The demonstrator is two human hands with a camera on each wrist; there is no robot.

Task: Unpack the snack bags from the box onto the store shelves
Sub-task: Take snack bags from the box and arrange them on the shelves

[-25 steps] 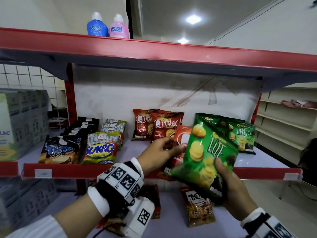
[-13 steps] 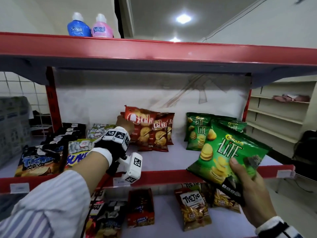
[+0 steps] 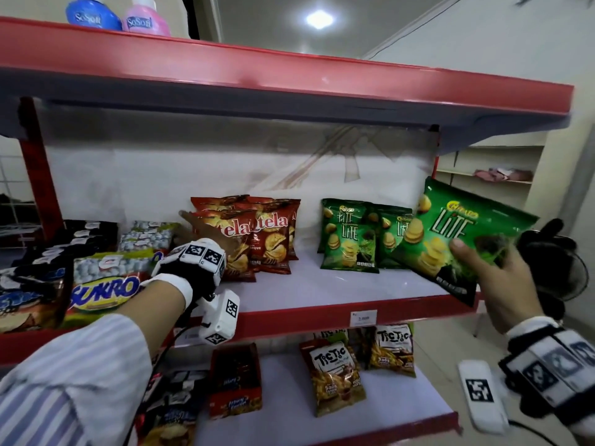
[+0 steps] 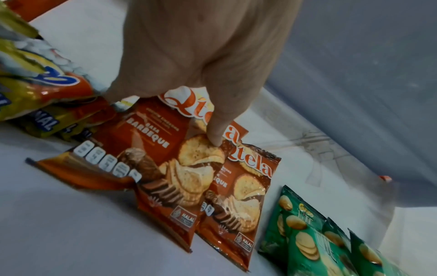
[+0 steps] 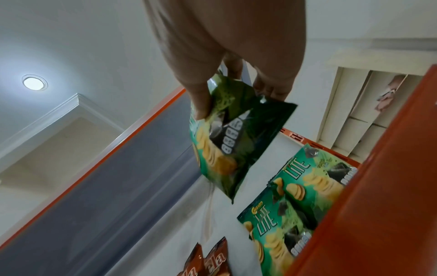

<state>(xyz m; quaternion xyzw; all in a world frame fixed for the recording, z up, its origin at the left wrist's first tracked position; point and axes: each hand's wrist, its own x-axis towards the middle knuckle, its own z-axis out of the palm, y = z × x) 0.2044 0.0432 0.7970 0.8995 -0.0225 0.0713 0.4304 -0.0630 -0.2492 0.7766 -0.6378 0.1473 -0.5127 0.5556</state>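
Left hand (image 4: 189, 56) gripping red Qtela bag (image 4: 165, 168), right hand (image 3: 502, 284) holding green Lite bag (image 3: 457, 233)

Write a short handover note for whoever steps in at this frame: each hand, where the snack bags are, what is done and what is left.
Left hand: grips the top of a red Qtela barbeque chip bag, standing it at the front of the red Qtela bags on the middle red-edged shelf.
Right hand: holds a green Lite chip bag by its lower end, in the air off the shelf's right end.
Done: green Lite bags already stand right of the red ones.
Left: release the red bag, add the held green bag to its group. The box is out of view.
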